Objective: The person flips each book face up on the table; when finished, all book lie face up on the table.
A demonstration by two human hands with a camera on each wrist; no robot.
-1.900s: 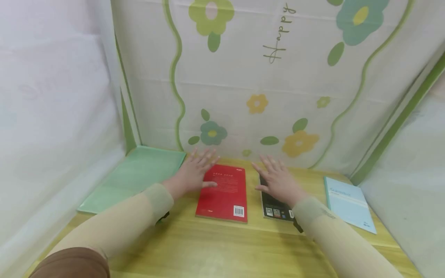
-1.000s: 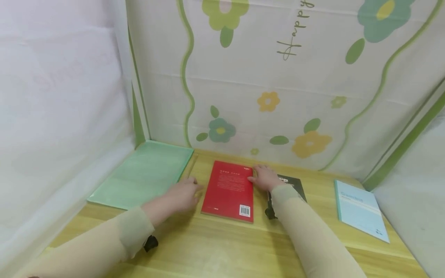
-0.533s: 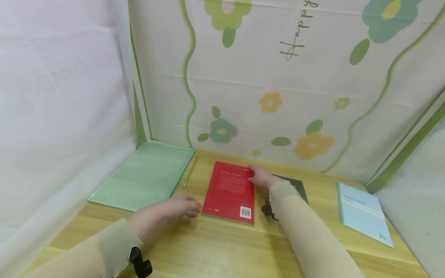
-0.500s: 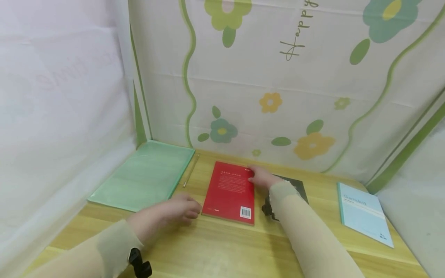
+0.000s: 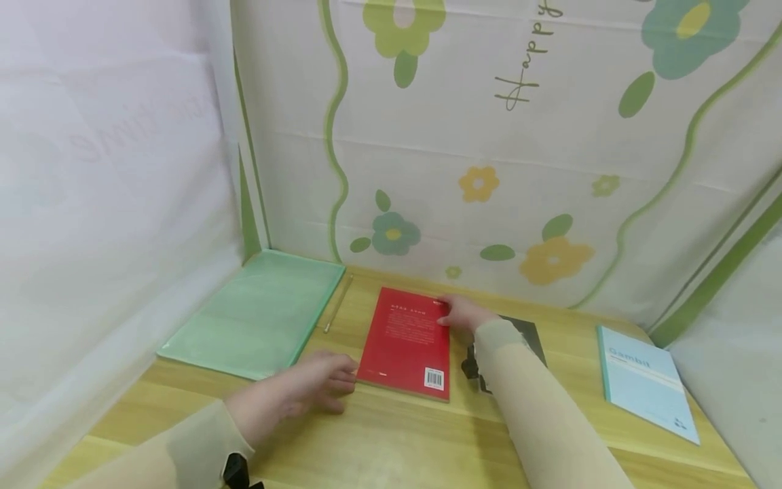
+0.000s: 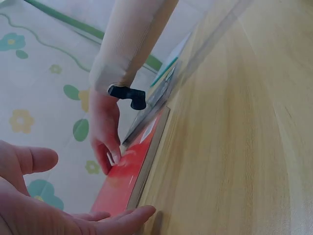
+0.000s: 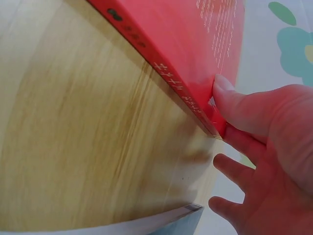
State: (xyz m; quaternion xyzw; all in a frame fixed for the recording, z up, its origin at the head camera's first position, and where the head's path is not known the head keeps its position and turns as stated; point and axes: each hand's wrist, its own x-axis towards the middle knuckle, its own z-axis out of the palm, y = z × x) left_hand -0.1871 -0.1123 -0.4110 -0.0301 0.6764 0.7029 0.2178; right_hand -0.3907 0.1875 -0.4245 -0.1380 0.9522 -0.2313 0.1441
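A red book (image 5: pixel 403 339) lies flat on the wooden table, barcode toward the near edge. My right hand (image 5: pixel 462 314) pinches its far right corner. In the right wrist view, the thumb of the right hand (image 7: pixel 269 122) presses on the red cover (image 7: pixel 181 44) and the index finger is at the corner's edge; other fingers stay off the book. By the near left corner hovers my left hand (image 5: pixel 308 386), fingers loosely bent. The left wrist view shows the left hand (image 6: pixel 44 208) with thumb apart and fingertips beside the book; whether they touch cannot be told.
A green translucent folder (image 5: pixel 256 312) lies at left, with a thin pencil-like stick (image 5: pixel 338 305) beside it. A black book (image 5: pixel 530 336) is partly hidden under the right forearm. Far right lies a light blue book (image 5: pixel 650 387). Flower-printed cloth (image 5: pixel 427 136) stands behind the table.
Both hands came down from spread positions above the books. The right moved left onto the red book's far corner; the left moved nearer, beside its near left corner. The red book stays put.
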